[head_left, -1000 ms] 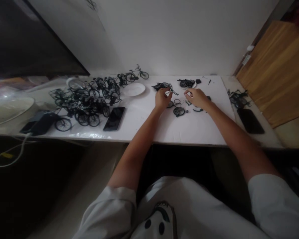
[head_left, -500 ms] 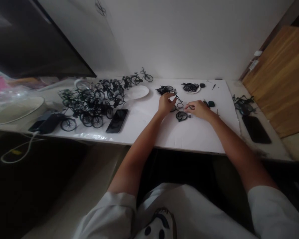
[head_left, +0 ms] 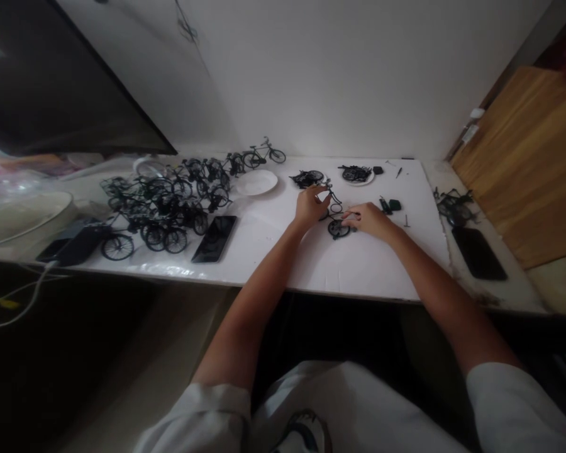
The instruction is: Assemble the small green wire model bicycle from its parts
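Between my hands is a small black model bicycle [head_left: 338, 228], held partly turned over the white board. My left hand [head_left: 310, 205] is closed around its front end near the handlebar, with thumb and fingers pinching it. The fingertips of my right hand [head_left: 365, 221] are pressed together at the wheel nearest me. Whether they also hold a small part cannot be made out. Behind my left hand is a heap of black bicycle parts [head_left: 310, 177]. A white plate with more black parts [head_left: 356, 173] sits farther back.
Many finished model bicycles [head_left: 170, 207] crowd the left side, beside an empty white plate [head_left: 258, 182] and a phone [head_left: 215, 239]. A dark green box-like item [head_left: 394, 204] and a small screwdriver-like tool [head_left: 406, 221] lie right of my hands. Another phone [head_left: 479, 253] lies at the far right.
My right hand has moved slightly left and in to the wheel of the model bicycle. My left hand keeps its grip. The whole view has shifted a little.
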{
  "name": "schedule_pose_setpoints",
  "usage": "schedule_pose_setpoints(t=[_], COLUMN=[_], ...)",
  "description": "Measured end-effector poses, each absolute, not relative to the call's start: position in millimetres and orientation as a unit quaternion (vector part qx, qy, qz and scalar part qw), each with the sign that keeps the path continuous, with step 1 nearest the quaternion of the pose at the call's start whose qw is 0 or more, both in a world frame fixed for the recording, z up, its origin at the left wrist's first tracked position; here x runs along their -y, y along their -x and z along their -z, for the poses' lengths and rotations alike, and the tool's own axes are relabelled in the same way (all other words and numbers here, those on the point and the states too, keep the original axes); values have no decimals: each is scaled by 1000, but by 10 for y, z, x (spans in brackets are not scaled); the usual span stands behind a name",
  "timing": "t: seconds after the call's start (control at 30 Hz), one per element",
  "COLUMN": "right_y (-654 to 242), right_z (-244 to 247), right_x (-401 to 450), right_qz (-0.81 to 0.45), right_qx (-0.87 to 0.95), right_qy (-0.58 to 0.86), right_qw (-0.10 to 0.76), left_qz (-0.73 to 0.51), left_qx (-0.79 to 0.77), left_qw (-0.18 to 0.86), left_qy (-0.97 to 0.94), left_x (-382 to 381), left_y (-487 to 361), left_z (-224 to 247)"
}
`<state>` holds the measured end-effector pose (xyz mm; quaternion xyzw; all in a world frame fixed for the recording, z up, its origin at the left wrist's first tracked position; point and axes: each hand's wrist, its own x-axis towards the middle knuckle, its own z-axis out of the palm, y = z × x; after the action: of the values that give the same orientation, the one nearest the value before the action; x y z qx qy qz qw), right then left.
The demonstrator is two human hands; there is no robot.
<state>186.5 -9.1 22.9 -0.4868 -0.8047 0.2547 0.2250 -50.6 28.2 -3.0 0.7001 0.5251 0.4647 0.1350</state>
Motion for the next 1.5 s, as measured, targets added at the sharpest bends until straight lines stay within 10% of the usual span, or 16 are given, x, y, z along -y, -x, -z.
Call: schedule_pose_setpoints(t=[1.5], right_y=[-1755], right_z=[-84], right_x=[127], right_qz=[-251], right_qx=[803], right_qy=[471], right_qw=[266], left_qz=[-467], left_qx=[-529], left_qw=[144], left_qy=[-693], left_x=[-274], left_y=[448], left_z=[69])
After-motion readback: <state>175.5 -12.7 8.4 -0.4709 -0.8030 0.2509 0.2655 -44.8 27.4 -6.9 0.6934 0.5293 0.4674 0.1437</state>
